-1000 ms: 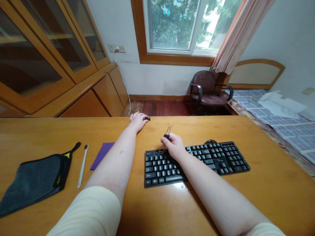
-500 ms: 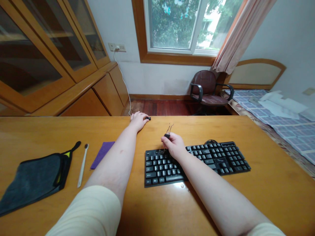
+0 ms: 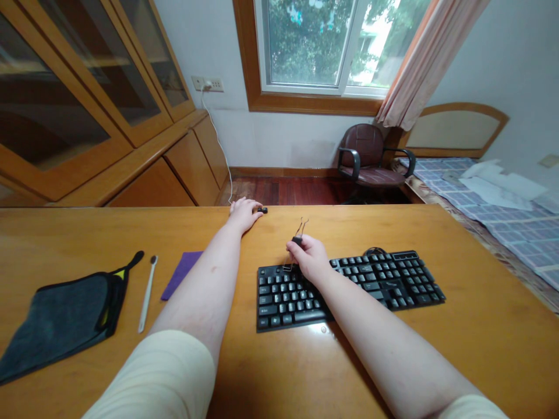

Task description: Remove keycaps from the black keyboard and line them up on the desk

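My right hand is closed on a wire keycap puller, which has a black middle and thin wire loops at both ends. It hovers over the upper left part of a black keyboard, and the lower wires are close to the top row of keys. My hand and forearm cover some of the keys. At the far edge of the desk, my left hand rests with its fingers stretched out. Its thumb is beside a few small black keycaps; whether it touches them I cannot tell.
On the wooden desk, left of my arm, lie a purple cloth, a white-handled toothbrush and a dark grey cloth pouch. The keyboard's coiled cable sits behind it. Beyond the desk is an office chair.
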Tool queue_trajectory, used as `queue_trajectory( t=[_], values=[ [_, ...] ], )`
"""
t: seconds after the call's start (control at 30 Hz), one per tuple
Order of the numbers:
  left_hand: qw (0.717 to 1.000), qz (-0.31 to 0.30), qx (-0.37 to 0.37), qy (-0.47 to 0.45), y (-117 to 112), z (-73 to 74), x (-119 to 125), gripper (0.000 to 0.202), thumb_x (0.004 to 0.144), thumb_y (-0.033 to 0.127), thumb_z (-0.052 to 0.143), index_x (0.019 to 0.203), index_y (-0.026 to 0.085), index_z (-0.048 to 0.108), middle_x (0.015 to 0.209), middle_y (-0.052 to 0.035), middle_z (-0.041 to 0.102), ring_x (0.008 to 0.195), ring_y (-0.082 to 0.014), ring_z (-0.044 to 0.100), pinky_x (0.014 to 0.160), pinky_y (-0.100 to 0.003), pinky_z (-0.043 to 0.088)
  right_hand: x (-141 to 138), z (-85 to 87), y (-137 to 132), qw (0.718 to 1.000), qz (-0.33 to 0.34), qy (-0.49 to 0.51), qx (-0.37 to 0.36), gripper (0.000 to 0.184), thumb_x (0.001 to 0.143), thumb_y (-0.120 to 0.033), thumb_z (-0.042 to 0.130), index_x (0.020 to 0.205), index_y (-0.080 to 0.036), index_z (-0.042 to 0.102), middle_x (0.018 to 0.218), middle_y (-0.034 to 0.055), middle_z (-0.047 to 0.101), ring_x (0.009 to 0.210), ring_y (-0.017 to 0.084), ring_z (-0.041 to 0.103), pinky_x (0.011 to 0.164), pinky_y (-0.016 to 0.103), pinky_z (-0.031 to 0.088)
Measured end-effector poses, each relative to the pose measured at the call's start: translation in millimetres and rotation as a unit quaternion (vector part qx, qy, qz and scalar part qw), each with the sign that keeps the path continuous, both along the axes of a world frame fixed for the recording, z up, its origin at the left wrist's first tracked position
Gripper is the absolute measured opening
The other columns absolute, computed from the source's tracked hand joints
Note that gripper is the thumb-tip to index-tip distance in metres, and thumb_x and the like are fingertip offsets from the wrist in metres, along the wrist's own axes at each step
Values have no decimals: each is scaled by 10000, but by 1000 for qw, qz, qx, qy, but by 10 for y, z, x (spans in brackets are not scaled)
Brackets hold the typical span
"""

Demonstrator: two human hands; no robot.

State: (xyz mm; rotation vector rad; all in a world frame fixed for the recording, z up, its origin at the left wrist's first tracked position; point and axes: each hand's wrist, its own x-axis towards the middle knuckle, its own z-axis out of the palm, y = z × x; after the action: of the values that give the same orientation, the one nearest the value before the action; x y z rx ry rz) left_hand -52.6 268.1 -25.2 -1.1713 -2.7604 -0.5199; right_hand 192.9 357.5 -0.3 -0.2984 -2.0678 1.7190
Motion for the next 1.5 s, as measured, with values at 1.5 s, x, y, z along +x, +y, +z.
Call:
queue_trajectory(
  t=[1.5],
  values=[
    [990,15,128,52,-77,283,245,415,813,409,524,1190,236,515,1375,-51,429,1279,-225,347,1067,-364,245,-13,27,-15,1000,-30,3,8,310,773,-469,568,680,-174,545,600,-16,518,509,96,460,484,216,388]
  ],
)
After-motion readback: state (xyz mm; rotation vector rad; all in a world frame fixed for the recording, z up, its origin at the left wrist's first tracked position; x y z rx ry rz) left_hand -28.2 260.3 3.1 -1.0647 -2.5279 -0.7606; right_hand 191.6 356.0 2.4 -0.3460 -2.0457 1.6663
